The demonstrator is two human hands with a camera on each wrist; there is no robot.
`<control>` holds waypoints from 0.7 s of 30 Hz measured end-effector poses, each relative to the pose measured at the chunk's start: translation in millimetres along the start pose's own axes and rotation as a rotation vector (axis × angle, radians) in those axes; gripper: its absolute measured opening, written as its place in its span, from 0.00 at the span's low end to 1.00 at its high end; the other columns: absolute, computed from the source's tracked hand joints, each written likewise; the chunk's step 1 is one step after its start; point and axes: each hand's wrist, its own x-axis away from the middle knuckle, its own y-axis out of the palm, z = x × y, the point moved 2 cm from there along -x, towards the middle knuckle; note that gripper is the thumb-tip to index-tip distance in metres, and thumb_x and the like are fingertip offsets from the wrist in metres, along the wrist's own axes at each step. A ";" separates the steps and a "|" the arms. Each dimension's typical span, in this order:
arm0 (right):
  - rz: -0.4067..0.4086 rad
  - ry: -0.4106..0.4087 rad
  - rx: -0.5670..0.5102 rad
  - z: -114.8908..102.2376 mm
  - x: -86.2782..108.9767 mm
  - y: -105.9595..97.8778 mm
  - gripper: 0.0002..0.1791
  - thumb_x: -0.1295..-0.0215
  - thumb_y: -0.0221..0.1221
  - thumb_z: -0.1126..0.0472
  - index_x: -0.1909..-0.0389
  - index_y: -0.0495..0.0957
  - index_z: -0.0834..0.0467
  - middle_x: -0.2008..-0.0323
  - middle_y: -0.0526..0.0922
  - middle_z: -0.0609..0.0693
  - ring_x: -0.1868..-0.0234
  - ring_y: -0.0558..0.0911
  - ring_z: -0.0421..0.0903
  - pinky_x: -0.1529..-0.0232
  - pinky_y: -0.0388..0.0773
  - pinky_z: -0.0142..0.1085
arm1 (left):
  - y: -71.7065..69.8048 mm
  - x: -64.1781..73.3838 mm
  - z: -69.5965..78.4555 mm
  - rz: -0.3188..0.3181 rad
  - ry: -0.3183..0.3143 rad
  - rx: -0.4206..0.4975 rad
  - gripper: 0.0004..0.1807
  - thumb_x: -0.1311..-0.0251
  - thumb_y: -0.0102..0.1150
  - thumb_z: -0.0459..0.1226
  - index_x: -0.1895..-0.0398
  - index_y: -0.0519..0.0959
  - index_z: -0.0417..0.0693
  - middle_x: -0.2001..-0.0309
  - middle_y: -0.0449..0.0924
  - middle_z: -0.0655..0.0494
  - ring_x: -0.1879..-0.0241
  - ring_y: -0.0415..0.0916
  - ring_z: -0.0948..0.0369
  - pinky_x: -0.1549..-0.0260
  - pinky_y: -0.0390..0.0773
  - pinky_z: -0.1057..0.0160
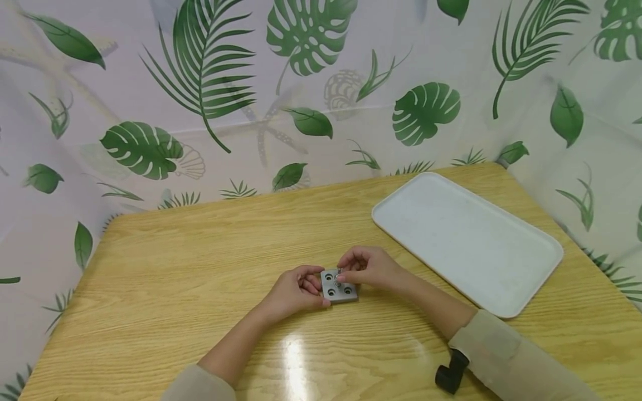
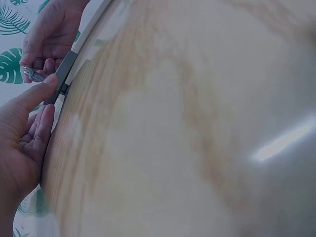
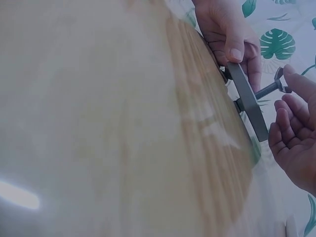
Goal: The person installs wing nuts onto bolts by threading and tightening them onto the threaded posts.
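Observation:
A small square grey metal plate point(image 1: 345, 297) with round holes near its corners lies low over the wooden table. My left hand point(image 1: 293, 291) holds its left side, thumb at the near corner and fingers at the far one. Out of the plate's middle stands a wing screw point(image 3: 269, 90), its threaded shank showing between plate and head in the right wrist view. My right hand point(image 1: 373, 268) pinches the screw's head between thumb and fingers. Short dark feet point(image 3: 239, 105) show under the plate. The left wrist view has the plate point(image 2: 65, 69) edge-on, with the screw point(image 2: 35, 75) sticking out.
To the right on the wooden table point(image 1: 175, 289) lies a white rectangular tray point(image 1: 466, 239), close beyond my right forearm. A black strap mount point(image 1: 451, 372) hangs from the right sleeve. Leaf-patterned cloth point(image 1: 241, 161) stands behind the table and along its sides.

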 end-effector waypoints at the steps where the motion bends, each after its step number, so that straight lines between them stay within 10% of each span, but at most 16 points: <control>1: -0.004 -0.004 -0.003 -1.4 0.2 0.3 0.14 0.46 0.68 0.61 0.62 0.79 0.65 0.69 0.82 0.49 0.71 0.77 0.41 0.70 0.74 0.29 | 0.2 -0.1 0.0 0.000 0.002 -0.002 0.40 0.59 0.76 0.40 0.39 0.71 0.42 0.62 0.77 0.52 0.64 0.76 0.60 0.63 0.77 0.65; 21: -0.002 0.003 -0.001 -1.2 6.9 -4.2 0.08 0.37 0.60 0.62 0.66 0.80 0.65 0.71 0.80 0.48 0.71 0.74 0.37 0.68 0.72 0.28 | 0.2 -1.5 1.0 0.008 0.000 -0.012 0.39 0.59 0.77 0.39 0.40 0.71 0.42 0.62 0.77 0.53 0.64 0.76 0.60 0.62 0.77 0.66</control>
